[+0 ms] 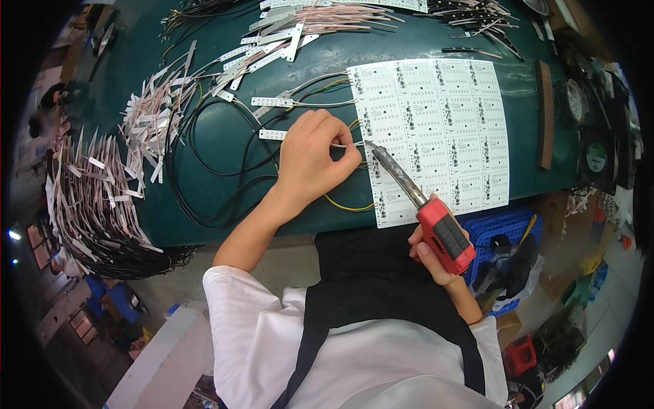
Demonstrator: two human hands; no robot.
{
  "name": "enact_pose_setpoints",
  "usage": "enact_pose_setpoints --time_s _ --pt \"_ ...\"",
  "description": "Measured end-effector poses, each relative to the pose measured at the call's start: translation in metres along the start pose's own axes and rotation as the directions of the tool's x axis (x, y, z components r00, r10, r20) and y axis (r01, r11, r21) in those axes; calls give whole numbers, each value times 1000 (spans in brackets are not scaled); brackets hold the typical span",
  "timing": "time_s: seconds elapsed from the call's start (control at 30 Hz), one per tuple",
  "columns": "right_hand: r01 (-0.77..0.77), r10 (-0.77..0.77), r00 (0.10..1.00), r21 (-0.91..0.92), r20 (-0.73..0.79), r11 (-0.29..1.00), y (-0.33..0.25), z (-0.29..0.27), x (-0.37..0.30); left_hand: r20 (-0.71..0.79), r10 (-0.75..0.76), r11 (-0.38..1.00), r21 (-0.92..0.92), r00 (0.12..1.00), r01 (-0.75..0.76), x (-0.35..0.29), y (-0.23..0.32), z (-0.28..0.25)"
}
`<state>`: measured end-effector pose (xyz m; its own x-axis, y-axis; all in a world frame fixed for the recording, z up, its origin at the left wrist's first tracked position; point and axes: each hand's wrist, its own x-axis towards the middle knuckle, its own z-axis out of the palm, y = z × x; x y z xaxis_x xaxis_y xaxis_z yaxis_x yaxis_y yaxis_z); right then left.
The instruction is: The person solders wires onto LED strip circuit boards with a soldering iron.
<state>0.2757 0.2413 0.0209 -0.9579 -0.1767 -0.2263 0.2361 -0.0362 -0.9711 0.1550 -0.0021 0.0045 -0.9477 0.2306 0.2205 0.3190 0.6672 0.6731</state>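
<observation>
Wire (346, 144) — pinched in the left hand (315, 158) against the white panel's (436, 129) edge so the iron (415, 194), gripped in the right hand (436, 262), meets it tip-first — on a green bench (225, 136).

Your view is evenly and brightly lit from above, with soft shadows under your hands. The centre is sharp. Fisheye distortion bends the green counter (225, 136) edges, and the corners fall off into black.

One soldering iron (422, 204), one panel (436, 129)
</observation>
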Motion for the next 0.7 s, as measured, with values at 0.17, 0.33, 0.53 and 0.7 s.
enact_pose_setpoints --time_s 0.17,0.33,0.53,0.7 --pt "33 -33 999 13 -15 999 7 -6 -4 -1 6 1000 3 1000 -6 2 0 2" --pt "156 -146 987 205 -64 966 4 -17 1 8 12 1000 8 1000 -12 2 2 -2" --pt "205 -188 978 248 -92 947 -2 -29 3 122 -3 999 40 993 -2 7 8 -14" --pt "257 -233 964 233 -125 938 1 -34 5 150 260 953 119 954 -278 65 -2 -27"
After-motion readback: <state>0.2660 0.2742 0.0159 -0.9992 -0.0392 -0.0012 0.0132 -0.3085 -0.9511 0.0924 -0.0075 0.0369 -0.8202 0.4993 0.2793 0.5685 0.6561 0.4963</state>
